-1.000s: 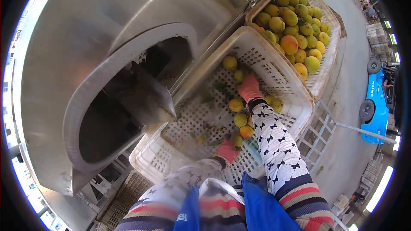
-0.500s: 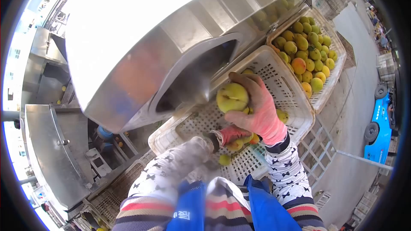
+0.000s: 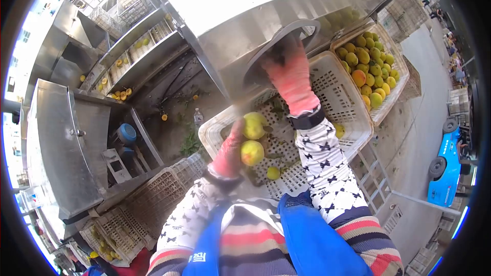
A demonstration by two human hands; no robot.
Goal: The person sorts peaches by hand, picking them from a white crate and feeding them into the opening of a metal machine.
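Note:
My left hand (image 3: 228,154), in a pink glove, is over the left part of a white plastic crate (image 3: 361,140). Its fingers curve along two yellow-green peaches, an upper peach (image 3: 253,127) and a lower peach (image 3: 252,153), which rest against the palm side. A smaller green fruit (image 3: 273,173) lies on the crate floor nearby. My right hand (image 3: 290,74), also pink-gloved, reaches into the oval opening (image 3: 255,64) of a metal machine above the crate. Shadow and blur hide its fingertips and anything in them.
A second crate (image 3: 376,117) heaped with peaches stands at the right. The metal housing (image 3: 230,30) overhangs the crate's far side. To the left are a sorting channel (image 3: 123,69) with fruit, a plastic bottle (image 3: 198,117) and stacked crates (image 3: 158,194). A blue forklift (image 3: 444,163) stands far right.
My right hand has moved from over the crate, where it held a large peach, up into the opening. My left hand has shifted left and up with two peaches. The view has turned left.

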